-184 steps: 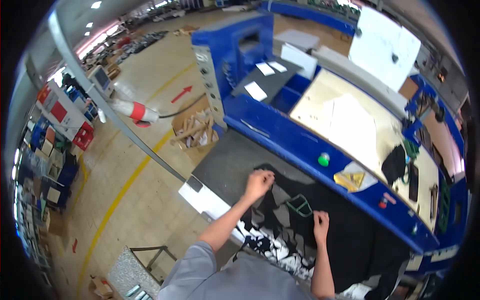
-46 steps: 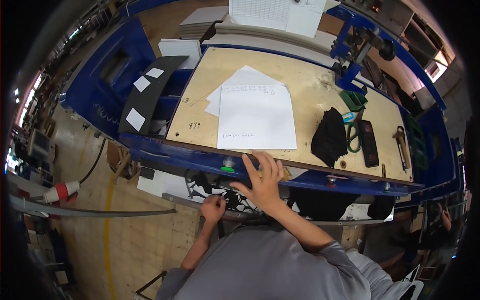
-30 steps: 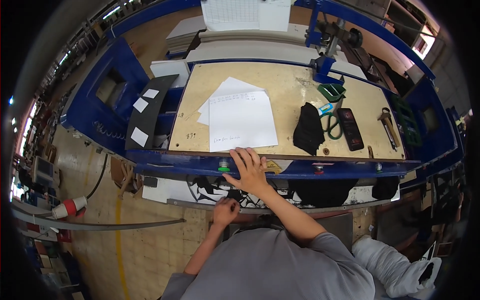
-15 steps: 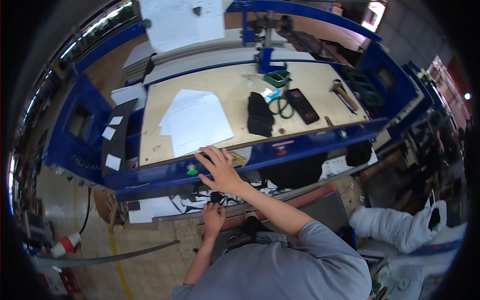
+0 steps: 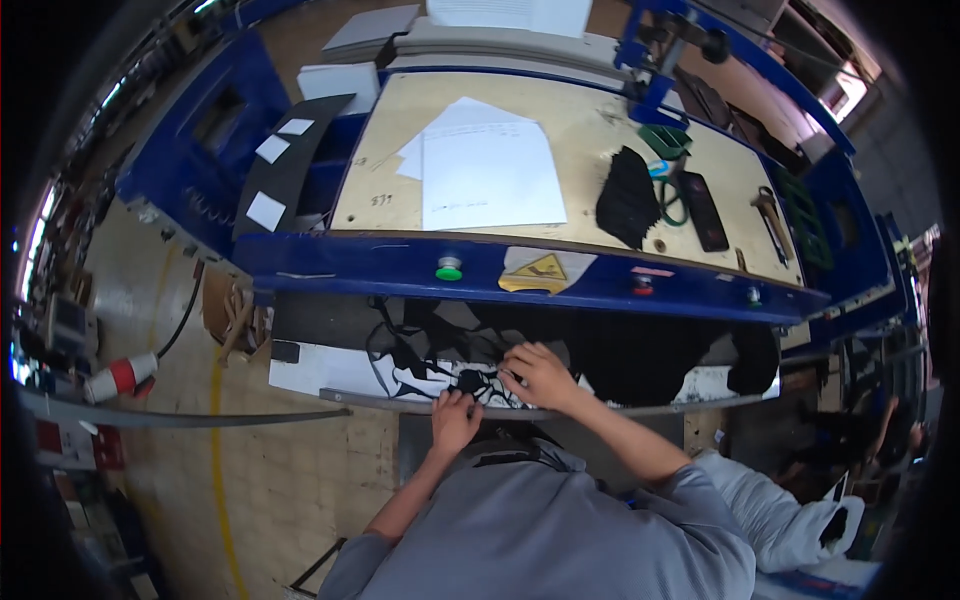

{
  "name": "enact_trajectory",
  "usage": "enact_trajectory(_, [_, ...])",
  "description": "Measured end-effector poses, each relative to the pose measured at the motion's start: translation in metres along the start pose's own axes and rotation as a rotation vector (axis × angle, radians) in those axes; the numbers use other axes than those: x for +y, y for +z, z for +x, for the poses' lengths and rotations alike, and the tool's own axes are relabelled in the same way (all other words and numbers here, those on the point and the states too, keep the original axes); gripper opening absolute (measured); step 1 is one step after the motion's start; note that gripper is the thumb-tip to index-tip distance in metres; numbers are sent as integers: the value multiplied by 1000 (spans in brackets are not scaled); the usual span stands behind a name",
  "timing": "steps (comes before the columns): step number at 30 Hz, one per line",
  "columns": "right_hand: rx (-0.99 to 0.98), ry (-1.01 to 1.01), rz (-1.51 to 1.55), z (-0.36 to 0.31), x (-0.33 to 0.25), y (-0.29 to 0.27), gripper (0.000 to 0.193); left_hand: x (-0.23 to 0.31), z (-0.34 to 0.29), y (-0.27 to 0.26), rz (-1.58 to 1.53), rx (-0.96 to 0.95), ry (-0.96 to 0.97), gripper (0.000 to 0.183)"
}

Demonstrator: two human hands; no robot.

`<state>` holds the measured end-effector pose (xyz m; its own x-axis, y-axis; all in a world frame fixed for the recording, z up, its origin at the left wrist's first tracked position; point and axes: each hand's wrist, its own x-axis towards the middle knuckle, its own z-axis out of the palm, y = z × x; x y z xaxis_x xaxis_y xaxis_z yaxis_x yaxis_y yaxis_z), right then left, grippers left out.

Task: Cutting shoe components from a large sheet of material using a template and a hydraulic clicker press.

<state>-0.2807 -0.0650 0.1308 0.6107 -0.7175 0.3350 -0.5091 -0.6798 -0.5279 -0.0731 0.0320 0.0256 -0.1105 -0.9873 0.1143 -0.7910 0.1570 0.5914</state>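
Note:
My left hand (image 5: 456, 422) is at the front edge of a white board (image 5: 317, 366), its fingers curled onto a thin black cut-out scrap (image 5: 472, 381). Close to its right, my right hand (image 5: 542, 376) hovers at the same black scrap; its thumb and fingers are apart, and I see nothing held between them. Strips of the black sheet material form a torn web with white gaps on the board. Farther right lies a larger black sheet (image 5: 640, 350). Above the hands runs the blue press beam (image 5: 390, 262) with a green button (image 5: 449, 269).
On the wooden top (image 5: 400, 100) lie white papers (image 5: 490, 175), a black fabric piece (image 5: 628, 200), green-handled scissors (image 5: 672, 203), a phone (image 5: 703, 212) and a hammer (image 5: 772, 222). A grey bar (image 5: 200, 415) juts in from the left. A white sack (image 5: 760, 505) stands at right.
My right hand has left the beam by the green button and come down to the black scraps beside my left hand. The view has shifted, showing more of the board.

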Motion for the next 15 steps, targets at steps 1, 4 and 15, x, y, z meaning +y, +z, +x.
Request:
enact_trajectory(1, [24,80,27,-9,1,15,18,1,-8,-2,-4,-38,-45,20])
enact_trajectory(4, [-24,247,48,-13,2,32,31,3,-29,-13,-82,-133,-148,23])
enact_trajectory(15, [-182,311,-228,36,15,100,90,-4,7,-61,-358,-155,-476,33])
